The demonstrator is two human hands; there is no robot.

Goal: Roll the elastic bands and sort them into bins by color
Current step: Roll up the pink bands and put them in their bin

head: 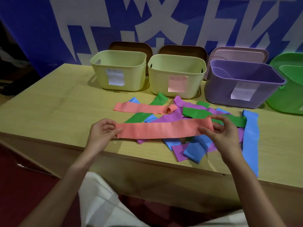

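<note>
— Hands at either end, and we're pulling flat: our left hand (102,130) pinches the near end of the salmon band (164,129), fingers curled round its edge.

— So we hold it taut above the tabletop (54,112), likely to get a straight start for rolling?

— That's our read. Under its middle lies the loose pile of bands (193,128), green, purple, blue, with a second salmon band (144,108) behind. Our right hand (224,128) clamps the far end between thumb and fingers.

— And the bins?

— Two yellow bins (176,76), a purple bin (242,82) and a green bin (288,89) at the back, open and labelled, within reach for sorting.
</note>
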